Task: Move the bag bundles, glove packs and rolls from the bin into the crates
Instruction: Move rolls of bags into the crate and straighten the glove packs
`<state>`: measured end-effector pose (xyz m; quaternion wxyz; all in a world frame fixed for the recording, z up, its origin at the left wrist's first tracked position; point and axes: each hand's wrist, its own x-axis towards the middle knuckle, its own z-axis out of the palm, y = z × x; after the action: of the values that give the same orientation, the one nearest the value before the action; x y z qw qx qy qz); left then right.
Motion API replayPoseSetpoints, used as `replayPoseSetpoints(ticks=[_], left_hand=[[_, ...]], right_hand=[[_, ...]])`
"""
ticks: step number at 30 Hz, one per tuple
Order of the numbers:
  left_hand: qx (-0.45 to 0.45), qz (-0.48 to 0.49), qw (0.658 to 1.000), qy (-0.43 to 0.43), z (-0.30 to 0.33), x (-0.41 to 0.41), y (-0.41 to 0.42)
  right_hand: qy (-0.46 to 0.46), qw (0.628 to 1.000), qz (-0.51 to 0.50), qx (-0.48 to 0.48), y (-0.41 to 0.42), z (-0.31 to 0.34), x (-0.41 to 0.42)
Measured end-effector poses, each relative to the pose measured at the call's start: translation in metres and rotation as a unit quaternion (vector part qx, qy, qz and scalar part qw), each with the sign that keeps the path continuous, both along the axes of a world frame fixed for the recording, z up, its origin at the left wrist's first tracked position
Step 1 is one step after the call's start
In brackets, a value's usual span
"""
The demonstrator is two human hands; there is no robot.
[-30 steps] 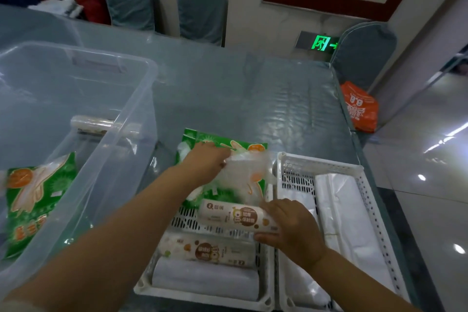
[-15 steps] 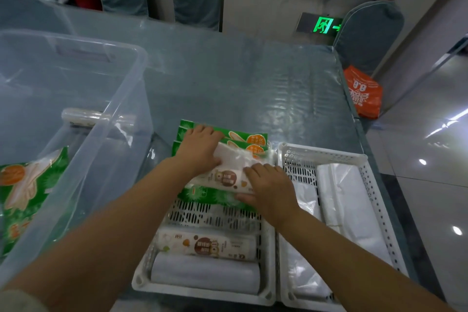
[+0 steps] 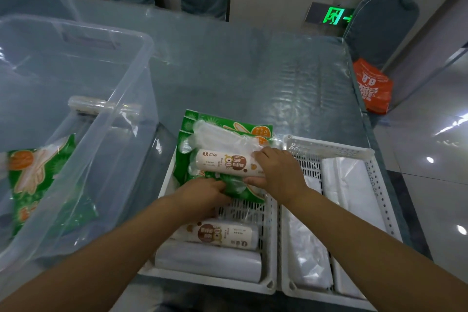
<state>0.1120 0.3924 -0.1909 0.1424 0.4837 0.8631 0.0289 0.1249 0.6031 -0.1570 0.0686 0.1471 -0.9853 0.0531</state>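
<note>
While right hand [image 3: 279, 175] grips it, cream printed roll [image 3: 225, 162] lies across green glove packs [image 3: 222, 132].

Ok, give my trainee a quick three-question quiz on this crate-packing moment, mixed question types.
1. True or false: the right hand grips a printed roll over the green glove packs.
2. Which crate holds the white bag bundles? A) left crate B) right crate
3. Fill in: a glove pack and a clear roll remain in the ____.

Key: 1 true; 2 B; 3 bin.
</note>
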Motion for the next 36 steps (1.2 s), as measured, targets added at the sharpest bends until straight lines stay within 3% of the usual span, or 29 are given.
replayPoseSetpoints(ticks=[4,7,12,19,23,28,36], left_hand=[[-0.047,0.014,0.998,-0.031,-0.011,-0.003,0.008],[-0.018,0.046,0.997,-0.066,-0.016,-0.005,0.008],[0.059,0.060,0.995,-0.055,-0.017,-0.003,0.002],[0.048,0.077,0.995,-0.034,-0.002,0.002,0.005],[0.077,0.152,0.985,0.020,0.028,0.009,-0.011],[0.143,0.305,0.937,0.091,0.069,0.005,-0.042],[0.354,0.459,0.800,0.153,0.104,0.007,-0.052]], right_hand=[[-0.010,1.000,-0.005,-0.002,0.000,0.001,0.001],[-0.012,1.000,-0.005,-0.004,0.001,0.001,0.001],[-0.017,1.000,-0.008,-0.012,0.002,0.000,0.001],[-0.014,0.999,-0.016,-0.033,0.001,-0.003,0.004],[-0.022,0.998,-0.025,-0.051,-0.002,-0.008,0.010],[-0.050,0.996,-0.005,-0.073,-0.010,-0.015,0.021],[-0.052,0.996,0.070,-0.032,-0.035,-0.025,0.037]])
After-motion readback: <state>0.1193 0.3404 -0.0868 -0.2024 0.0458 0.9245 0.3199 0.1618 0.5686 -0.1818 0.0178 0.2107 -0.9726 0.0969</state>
